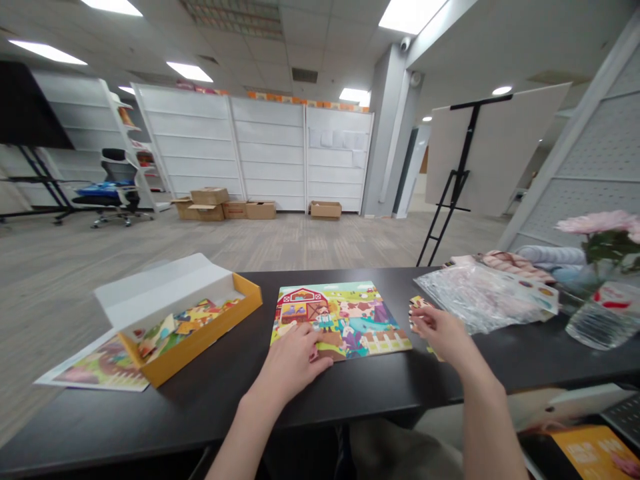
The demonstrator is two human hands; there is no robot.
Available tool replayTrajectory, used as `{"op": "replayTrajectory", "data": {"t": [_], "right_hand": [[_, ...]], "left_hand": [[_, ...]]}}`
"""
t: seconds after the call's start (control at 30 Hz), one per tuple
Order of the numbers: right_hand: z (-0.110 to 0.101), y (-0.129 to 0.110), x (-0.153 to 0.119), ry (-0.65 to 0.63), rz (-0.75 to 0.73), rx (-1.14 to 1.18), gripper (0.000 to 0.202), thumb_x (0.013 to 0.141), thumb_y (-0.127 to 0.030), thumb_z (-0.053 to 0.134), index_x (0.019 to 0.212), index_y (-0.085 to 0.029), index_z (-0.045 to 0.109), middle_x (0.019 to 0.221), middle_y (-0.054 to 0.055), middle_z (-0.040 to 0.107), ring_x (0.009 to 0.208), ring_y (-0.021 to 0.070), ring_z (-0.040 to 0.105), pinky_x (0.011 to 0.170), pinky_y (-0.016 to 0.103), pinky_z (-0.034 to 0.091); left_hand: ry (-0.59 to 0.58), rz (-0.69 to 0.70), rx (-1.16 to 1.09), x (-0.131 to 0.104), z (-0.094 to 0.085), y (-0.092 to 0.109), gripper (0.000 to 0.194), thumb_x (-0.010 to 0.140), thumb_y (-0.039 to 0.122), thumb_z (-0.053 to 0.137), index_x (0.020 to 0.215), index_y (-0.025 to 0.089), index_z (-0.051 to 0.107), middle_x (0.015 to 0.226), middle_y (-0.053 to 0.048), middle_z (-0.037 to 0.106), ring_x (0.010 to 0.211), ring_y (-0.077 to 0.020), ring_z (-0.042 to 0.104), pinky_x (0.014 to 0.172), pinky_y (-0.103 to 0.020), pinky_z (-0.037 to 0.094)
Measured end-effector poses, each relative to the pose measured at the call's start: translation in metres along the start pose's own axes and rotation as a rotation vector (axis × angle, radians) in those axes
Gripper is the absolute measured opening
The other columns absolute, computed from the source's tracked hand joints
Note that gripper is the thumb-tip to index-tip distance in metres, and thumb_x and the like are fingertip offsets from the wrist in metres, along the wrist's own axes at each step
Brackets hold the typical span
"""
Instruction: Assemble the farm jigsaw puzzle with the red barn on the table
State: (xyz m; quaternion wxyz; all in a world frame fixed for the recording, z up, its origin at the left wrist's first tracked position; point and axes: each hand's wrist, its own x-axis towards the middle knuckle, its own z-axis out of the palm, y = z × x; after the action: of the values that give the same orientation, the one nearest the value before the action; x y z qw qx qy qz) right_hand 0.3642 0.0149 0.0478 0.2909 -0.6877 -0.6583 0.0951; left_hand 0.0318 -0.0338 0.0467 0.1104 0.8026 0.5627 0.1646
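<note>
A colourful farm puzzle (pixel 357 317) with a red barn, animals and a fence lies flat on the black table. My left hand (pixel 295 360) rests on its lower left part, fingers spread, with nothing held. Right of the puzzle, my right hand (pixel 440 333) has its thumb and fingers pinched at a small patterned puzzle piece (pixel 419 304). Part of another piece shows under that hand, mostly hidden. To the left stands an open yellow box (pixel 200 344) with loose puzzle pieces (pixel 183 323) inside.
A printed picture sheet (pixel 100 363) lies partly under the box. Clear plastic bags (pixel 480 297), rolled cloths (pixel 550 257) and a glass vase (pixel 605 317) with pink flowers stand at the right. The table's front edge runs below my forearms.
</note>
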Motion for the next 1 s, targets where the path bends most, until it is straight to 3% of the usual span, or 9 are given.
{"op": "replayTrajectory", "data": {"t": [0.1,0.17,0.27,0.43,0.63,0.77,0.9,1.0], "right_hand": [[-0.020,0.048,0.001,0.084,0.149,-0.111,0.026,0.082,-0.035,0.053,0.088,-0.021,0.075,0.084,0.008,0.077,0.080,0.0252,0.072,0.067,0.031,0.048],[-0.028,0.067,-0.002,0.018,0.204,-0.139,0.028,0.079,-0.041,0.058,0.089,-0.021,0.075,0.085,0.009,0.078,0.080,0.0261,0.072,0.068,0.032,0.049],[-0.031,0.074,-0.007,-0.119,0.213,-0.151,0.039,0.068,-0.050,0.070,0.090,-0.019,0.075,0.093,0.011,0.078,0.086,0.0279,0.072,0.070,0.031,0.050],[-0.026,0.060,-0.010,-0.210,0.182,-0.158,0.034,0.061,-0.044,0.076,0.083,-0.019,0.072,0.087,0.008,0.076,0.080,0.0263,0.070,0.064,0.030,0.046],[-0.023,0.062,-0.010,-0.145,0.173,-0.023,0.033,0.055,-0.039,0.078,0.079,-0.020,0.064,0.080,0.006,0.072,0.072,0.0233,0.066,0.062,0.030,0.046],[-0.024,0.057,-0.011,-0.140,0.106,0.321,0.036,0.068,-0.051,0.071,0.085,-0.021,0.058,0.069,0.003,0.068,0.065,0.0208,0.063,0.059,0.030,0.045],[-0.017,0.023,-0.011,-0.153,0.008,0.616,0.049,0.075,-0.058,0.070,0.102,-0.019,0.060,0.081,0.007,0.071,0.067,0.0192,0.062,0.057,0.028,0.044],[0.000,-0.013,-0.013,-0.252,-0.078,0.716,0.052,0.078,-0.061,0.069,0.106,-0.018,0.062,0.072,0.002,0.066,0.059,0.0146,0.055,0.052,0.025,0.038]], "left_hand": [[0.009,-0.010,-0.011,-0.001,0.000,-0.001,0.033,0.086,0.048,0.064,0.113,0.029,0.072,0.114,-0.006,0.065,0.112,-0.0270,0.059,0.090,-0.036,0.047],[0.012,-0.019,-0.017,-0.001,0.000,-0.002,0.031,0.086,0.047,0.065,0.110,0.029,0.073,0.115,-0.006,0.064,0.111,-0.0261,0.060,0.087,-0.034,0.047],[0.010,-0.024,-0.023,0.001,0.001,-0.002,0.030,0.085,0.049,0.066,0.104,0.027,0.073,0.113,-0.006,0.065,0.110,-0.0255,0.060,0.086,-0.033,0.046],[0.030,-0.045,0.002,0.006,0.002,0.000,0.032,0.088,0.053,0.060,0.091,0.022,0.068,0.107,-0.006,0.067,0.107,-0.0256,0.062,0.085,-0.033,0.045],[0.035,-0.048,0.018,0.009,0.002,0.001,0.025,0.088,0.046,0.060,0.086,0.021,0.065,0.100,-0.005,0.067,0.100,-0.0252,0.064,0.083,-0.033,0.044],[0.035,-0.064,0.006,0.009,0.000,0.002,0.024,0.091,0.042,0.057,0.087,0.022,0.068,0.101,-0.006,0.068,0.100,-0.0249,0.064,0.082,-0.033,0.045],[0.050,-0.062,-0.006,0.010,0.000,0.002,0.027,0.094,0.039,0.052,0.088,0.021,0.071,0.101,-0.008,0.069,0.101,-0.0260,0.064,0.086,-0.036,0.046],[0.115,-0.046,-0.048,0.012,0.004,0.003,0.029,0.096,0.037,0.050,0.088,0.020,0.071,0.101,-0.009,0.070,0.104,-0.0272,0.064,0.090,-0.039,0.046]]}}
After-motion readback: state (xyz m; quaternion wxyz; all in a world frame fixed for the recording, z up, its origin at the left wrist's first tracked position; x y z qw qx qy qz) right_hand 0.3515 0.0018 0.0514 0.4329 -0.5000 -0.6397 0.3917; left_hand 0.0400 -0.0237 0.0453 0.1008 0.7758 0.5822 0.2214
